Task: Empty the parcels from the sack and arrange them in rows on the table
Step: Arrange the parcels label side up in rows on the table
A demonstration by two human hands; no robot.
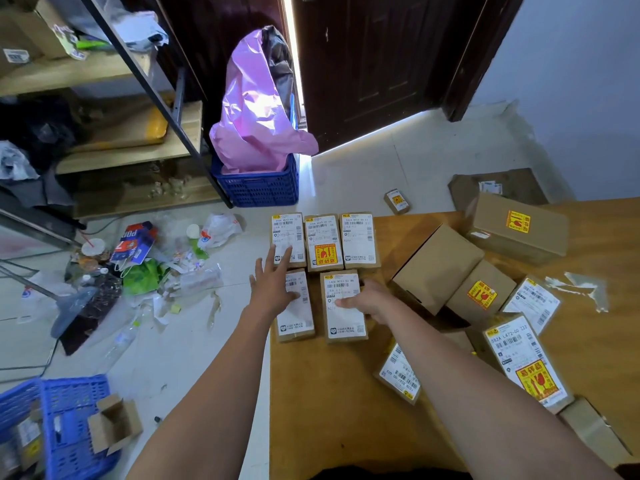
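Small brown parcels with white labels lie in rows at the far left corner of the wooden table [332, 393]. Three parcels [323, 241] form the far row. Two more sit in front of them. My left hand [275, 282] lies flat with spread fingers over the near-left parcel [298, 320], its fingertips reaching the far-left one. My right hand [369, 299] holds the right edge of the near-right parcel [344, 308], thumb on its label. A loose heap of larger boxes [438, 268] and labelled parcels [526, 362] lies to the right.
A pink sack [256, 109] stands in a blue crate [258, 187] by the dark door. One small parcel [396, 201] lies on the floor beyond the table. Rubbish and a dustpan litter the floor at left. Another blue crate [59, 420] sits near left. Shelving stands at upper left.
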